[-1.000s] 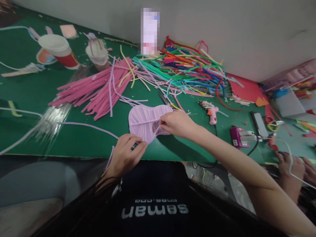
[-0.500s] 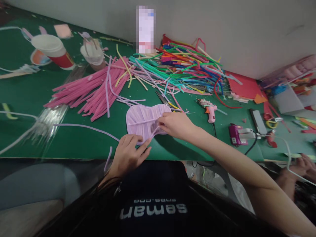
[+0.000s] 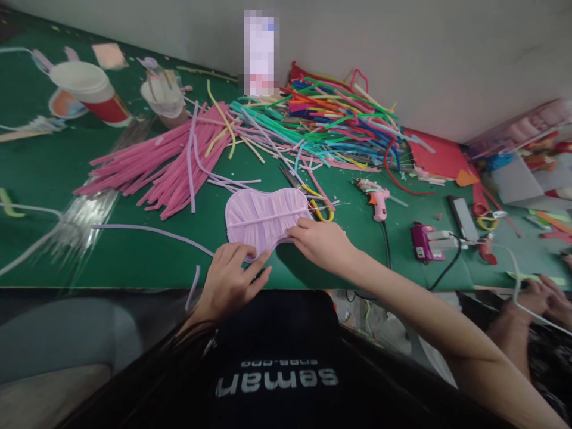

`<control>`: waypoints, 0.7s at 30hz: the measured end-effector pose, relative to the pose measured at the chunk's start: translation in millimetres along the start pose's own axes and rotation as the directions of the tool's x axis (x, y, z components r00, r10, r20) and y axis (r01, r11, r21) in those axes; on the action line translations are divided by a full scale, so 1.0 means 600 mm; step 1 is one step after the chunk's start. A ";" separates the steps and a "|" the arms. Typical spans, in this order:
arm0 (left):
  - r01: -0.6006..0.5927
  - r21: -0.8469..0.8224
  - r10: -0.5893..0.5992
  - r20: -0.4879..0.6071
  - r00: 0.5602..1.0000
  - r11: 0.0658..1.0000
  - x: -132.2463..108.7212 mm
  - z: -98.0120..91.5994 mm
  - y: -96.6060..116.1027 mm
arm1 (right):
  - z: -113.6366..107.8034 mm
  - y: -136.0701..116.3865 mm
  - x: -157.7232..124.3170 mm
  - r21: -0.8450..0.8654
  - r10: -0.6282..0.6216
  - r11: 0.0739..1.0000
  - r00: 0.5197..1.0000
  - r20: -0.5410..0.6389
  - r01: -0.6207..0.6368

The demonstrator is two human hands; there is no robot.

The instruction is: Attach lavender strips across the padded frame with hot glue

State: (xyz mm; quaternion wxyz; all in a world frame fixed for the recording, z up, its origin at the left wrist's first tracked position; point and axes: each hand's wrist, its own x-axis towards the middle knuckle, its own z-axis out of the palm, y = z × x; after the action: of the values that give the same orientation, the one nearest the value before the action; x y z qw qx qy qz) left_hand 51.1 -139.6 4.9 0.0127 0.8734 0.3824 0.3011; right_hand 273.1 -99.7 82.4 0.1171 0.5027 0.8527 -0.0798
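Note:
A lilac figure-eight-shaped panel, lined with pipe cleaners and crossed by one straight strip, lies on the green table. My left hand holds its lower left edge, fingers bent over the rim and thumb close by. From under that hand a long lilac pipe cleaner trails left across the table. My right hand pinches at the panel's lower right edge, thumb and forefinger together; the strip along this rim is partly hidden by the fingers. Scissors with yellow handles lie just beyond the right hand.
Pink pipe cleaners lie at the left, a multicoloured heap behind. To the right are a pink glue gun with its cord and a purple power adapter. A paper cup stands back left. Another person's hands show at far right.
My right hand has moved slightly right and down along the panel's lower edge, uncovering more of the crossing strip and the scissors' handles. My left hand stays at the lower left edge.

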 end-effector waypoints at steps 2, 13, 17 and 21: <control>-0.001 0.004 0.001 0.003 1.000 1.000 0.000 0.000 0.000 | 0.001 -0.002 -0.003 0.004 0.001 1.000 1.000 0.001 -0.001; 0.000 -0.005 0.000 -0.010 1.000 1.000 -0.005 0.005 0.000 | 0.003 0.000 -0.004 0.024 0.000 1.000 1.000 0.028 0.000; 0.098 -0.007 -0.099 -0.136 0.986 0.995 -0.018 0.000 -0.006 | 0.003 0.002 -0.002 0.024 0.013 1.000 1.000 0.020 -0.014; 0.303 -0.020 -0.295 -0.295 0.909 0.953 -0.031 -0.003 -0.012 | 0.002 0.004 0.000 0.026 0.013 1.000 1.000 0.024 -0.014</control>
State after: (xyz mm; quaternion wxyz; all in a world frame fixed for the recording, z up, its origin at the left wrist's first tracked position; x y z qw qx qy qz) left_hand 35.3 -147.4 -5.0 -0.0098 0.7500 0.5130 0.4173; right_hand 275.6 -98.9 81.3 0.1210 0.5089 0.8469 -0.0960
